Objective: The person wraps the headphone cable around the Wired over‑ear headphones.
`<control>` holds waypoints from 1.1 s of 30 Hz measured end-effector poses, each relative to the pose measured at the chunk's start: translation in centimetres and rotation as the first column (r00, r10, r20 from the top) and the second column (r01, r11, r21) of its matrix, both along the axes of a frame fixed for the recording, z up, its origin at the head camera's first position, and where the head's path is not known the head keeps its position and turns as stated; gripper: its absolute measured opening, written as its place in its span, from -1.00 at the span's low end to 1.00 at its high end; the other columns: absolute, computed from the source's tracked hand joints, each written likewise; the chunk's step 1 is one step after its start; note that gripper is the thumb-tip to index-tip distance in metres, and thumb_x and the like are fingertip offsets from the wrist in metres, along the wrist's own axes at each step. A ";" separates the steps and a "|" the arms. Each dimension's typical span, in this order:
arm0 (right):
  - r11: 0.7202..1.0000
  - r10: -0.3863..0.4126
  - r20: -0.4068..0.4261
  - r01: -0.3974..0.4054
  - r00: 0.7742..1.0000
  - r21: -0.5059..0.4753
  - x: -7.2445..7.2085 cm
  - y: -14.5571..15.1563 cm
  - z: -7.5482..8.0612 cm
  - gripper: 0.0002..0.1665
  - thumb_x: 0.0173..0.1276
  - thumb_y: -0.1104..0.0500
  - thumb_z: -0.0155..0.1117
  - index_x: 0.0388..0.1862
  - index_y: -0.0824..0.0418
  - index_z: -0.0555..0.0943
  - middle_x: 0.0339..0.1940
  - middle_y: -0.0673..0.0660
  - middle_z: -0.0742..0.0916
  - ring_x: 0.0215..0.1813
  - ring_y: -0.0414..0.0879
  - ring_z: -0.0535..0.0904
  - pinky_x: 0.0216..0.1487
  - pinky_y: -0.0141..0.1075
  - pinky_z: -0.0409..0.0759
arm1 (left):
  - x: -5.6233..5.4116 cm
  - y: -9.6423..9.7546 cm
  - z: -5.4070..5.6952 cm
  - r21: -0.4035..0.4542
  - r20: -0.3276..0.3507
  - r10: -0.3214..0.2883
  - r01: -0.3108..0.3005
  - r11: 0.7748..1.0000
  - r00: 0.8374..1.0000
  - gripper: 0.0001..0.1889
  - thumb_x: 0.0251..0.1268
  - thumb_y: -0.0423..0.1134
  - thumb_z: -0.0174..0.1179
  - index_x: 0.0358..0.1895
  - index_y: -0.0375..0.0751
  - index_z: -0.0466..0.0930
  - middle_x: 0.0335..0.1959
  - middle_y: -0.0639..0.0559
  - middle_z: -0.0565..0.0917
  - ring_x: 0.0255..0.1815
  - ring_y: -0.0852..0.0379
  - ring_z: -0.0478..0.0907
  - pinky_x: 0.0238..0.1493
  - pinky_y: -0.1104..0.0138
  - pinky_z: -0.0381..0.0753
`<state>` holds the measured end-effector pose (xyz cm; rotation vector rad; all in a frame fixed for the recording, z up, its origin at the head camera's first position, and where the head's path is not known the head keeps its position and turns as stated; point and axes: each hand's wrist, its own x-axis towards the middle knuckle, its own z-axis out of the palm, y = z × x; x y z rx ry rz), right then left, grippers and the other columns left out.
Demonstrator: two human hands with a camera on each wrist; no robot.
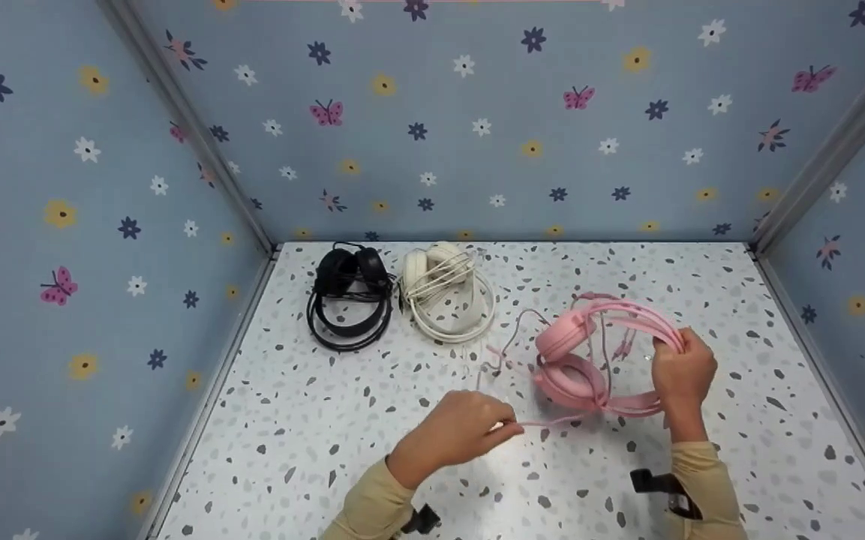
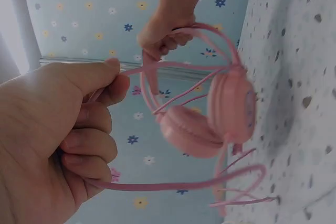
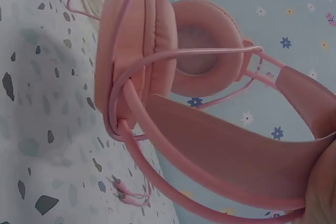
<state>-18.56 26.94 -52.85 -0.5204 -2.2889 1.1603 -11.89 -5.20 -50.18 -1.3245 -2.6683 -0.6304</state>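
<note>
Pink headphones (image 1: 569,337) are held up off the speckled table at the right, tilted, with the ear cups toward the left. My right hand (image 1: 686,371) grips them by the headband (image 3: 226,153). Their pink cable (image 2: 157,186) runs into my left hand (image 1: 470,427), which pinches it between thumb and forefinger; the other fingers curl round it too. In the right wrist view the cable loops round one ear cup (image 3: 128,56) and the band. Two metal-tipped plugs (image 3: 121,190) dangle at the cable's end.
At the back left of the table (image 1: 289,435) lie black headphones (image 1: 349,330) with their cable bundled. White headphones (image 1: 486,304), also wrapped in cable, lie right beside them. Flower-patterned panels (image 1: 470,172) enclose the table at the back and both sides.
</note>
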 end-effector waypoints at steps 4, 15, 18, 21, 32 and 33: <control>0.994 0.103 0.050 -0.104 0.993 0.031 0.4 -0.1 0.4 -0.84 0.34 0.28 0.10 -0.40 0.33 0.56 -0.52 0.18 0.53 -0.47 -0.01 0.34 -0.48 -0.25 0.26 | -2.5 -1.4 3.3 -0.078 -0.033 -0.020 0.018 0.997 0.999 -0.75 0.37 0.01 0.19 -0.36 -0.02 0.73 -0.54 0.26 0.61 -0.55 0.39 0.46 -0.45 0.51 0.44; 0.921 0.378 0.273 -0.390 0.885 -0.010 1.1 0.0 2.7 -0.80 0.44 0.19 0.01 -0.36 0.25 0.48 -0.63 0.07 0.38 -0.59 -0.08 0.24 -0.60 -0.26 0.22 | -6.4 -2.5 8.7 -0.175 -0.208 -0.062 0.025 0.984 0.976 -0.84 0.17 0.04 0.36 -0.39 0.09 0.76 -0.51 0.26 0.66 -0.52 0.30 0.54 -0.47 0.39 0.49; 0.880 0.464 0.332 -0.471 0.822 -0.063 1.3 -0.3 2.6 -0.81 0.44 0.19 0.02 -0.31 0.28 0.50 -0.59 0.08 0.40 -0.55 -0.07 0.24 -0.54 -0.23 0.25 | -7.1 -1.9 8.7 -0.129 -0.310 -0.084 0.046 0.991 0.947 -0.81 0.14 0.07 0.35 -0.43 0.08 0.74 -0.56 0.24 0.60 -0.57 0.28 0.49 -0.50 0.40 0.46; 0.817 0.572 0.344 -0.555 0.745 -0.156 1.2 -0.9 2.2 -0.80 0.44 0.22 0.03 -0.21 0.33 0.57 -0.44 0.15 0.53 -0.38 0.01 0.37 -0.32 -0.14 0.37 | -8.2 -1.6 8.2 -0.089 -0.387 -0.101 0.072 0.993 0.916 -0.77 0.15 0.10 0.32 -0.44 0.06 0.71 -0.58 0.21 0.54 -0.59 0.26 0.44 -0.51 0.39 0.45; 0.417 0.879 0.010 -0.758 0.477 -0.501 1.6 -0.6 2.1 -0.88 0.33 0.44 -0.04 -0.37 0.36 0.46 -0.70 -0.04 0.24 -0.70 -0.21 0.00 -0.72 -0.34 0.02 | -12.7 -3.0 4.4 0.130 -0.287 -0.062 0.102 0.986 0.956 -0.62 0.30 0.13 0.18 -0.52 -0.05 0.50 -0.63 0.17 0.50 -0.64 0.29 0.31 -0.53 0.39 0.36; 0.330 0.902 -0.060 -0.773 0.428 -0.542 1.7 -0.4 2.0 -0.85 0.32 0.47 -0.06 -0.36 0.35 0.46 -0.70 -0.03 0.21 -0.70 -0.20 -0.03 -0.73 -0.31 -0.04 | -12.9 -3.1 3.9 0.153 -0.256 -0.043 0.084 0.985 0.966 -0.62 0.31 0.13 0.18 -0.53 -0.05 0.49 -0.64 0.19 0.48 -0.65 0.29 0.29 -0.54 0.38 0.34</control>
